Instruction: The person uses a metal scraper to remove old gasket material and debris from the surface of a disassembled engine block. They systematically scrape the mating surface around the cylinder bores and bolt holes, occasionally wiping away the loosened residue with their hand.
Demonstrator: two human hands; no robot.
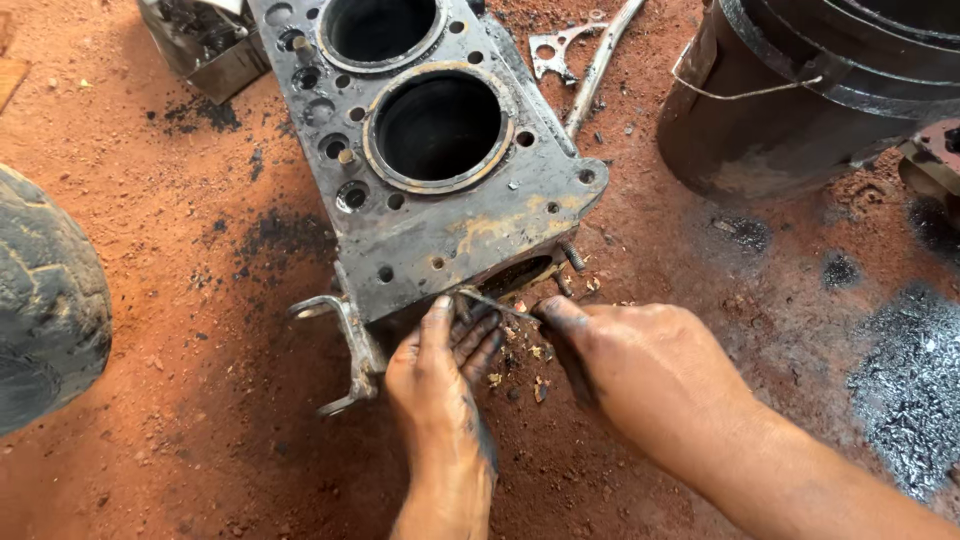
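Sat right on red dirt floor (180, 200), that engine block (440, 200), deck face up, two cylinder bores showing and the far end chopped off by the top of the frame. Couldn't say how many bores in total.

Left hand (445, 370) pressed against the near end face of the block, thumb up on the deck edge, fingers spread loosely and black with grease. Nothing actually closed in that grip as far as could be made out.

Right hand (640, 370) came in from the lower right, forearm cut off by the bottom edge. Thumb and forefinger pinched together on a thin scraper blade (495, 302), tip laid against the block's lower end face just under the deck. Handle end swallowed by the fingers, so no telling what kind of tool exactly. Could've been a hacksaw blade or a bare strip of metal.

Tan crumbs of gasket scrapings (525, 355) littered the dirt between and below both hands. End face itself mostly hidden behind the knuckles.

Bent metal bracket (345, 350) stuck out at the block's near left corner, touching the dirt. Worn tyre (45, 300) half out of frame at left. Dark drum (790, 90) at top right, only partly visible. Long rod (600, 65) and a small flat gasket piece (555, 50) lay beyond the block. Oily black patches in the dirt at right.
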